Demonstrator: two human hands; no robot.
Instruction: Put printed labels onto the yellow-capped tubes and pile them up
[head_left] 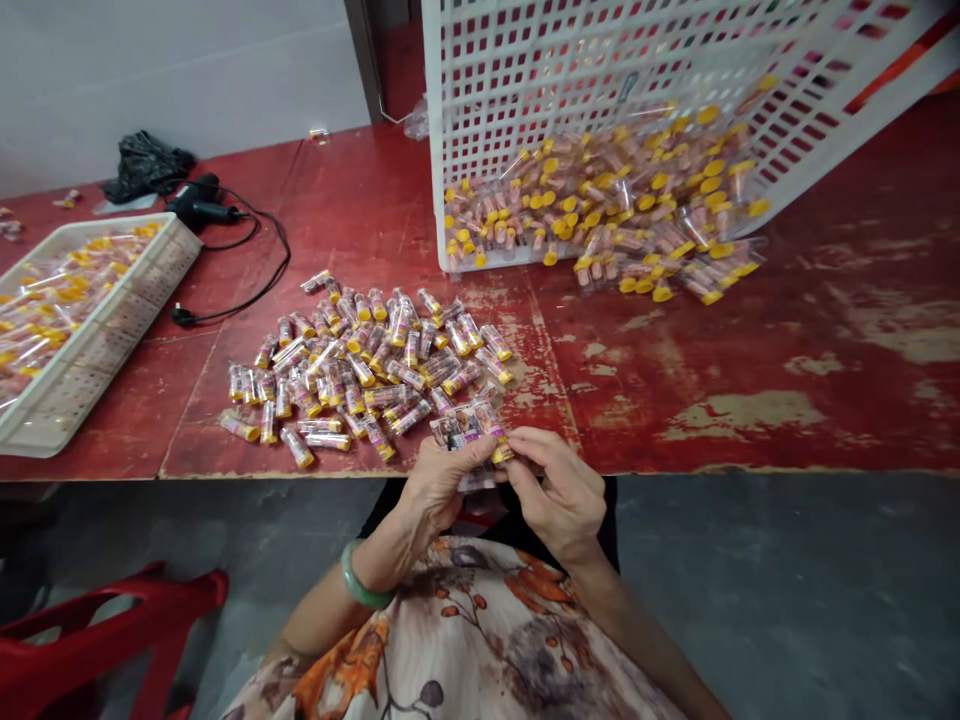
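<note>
My left hand [442, 480], with a green bangle on its wrist, holds several printed clear wrappers [461, 430] at the table's front edge. My right hand [559, 490] is closed at the right end of these, its fingertips pinching a small yellow-ended tube [501, 446] that lies against the wrappers. Just beyond my hands a loose pile of clear tubes with yellow ends [375, 350] is spread on the red table [337, 220].
A large white basket [480, 120] lies tipped at the back right, yellow-capped tubes spilling from it. At left are a white tray [97, 370] of tubes, a black hair-dryer-like tool [201, 203] with its cord, and a black bag [150, 165]. Below stands a red stool [142, 620].
</note>
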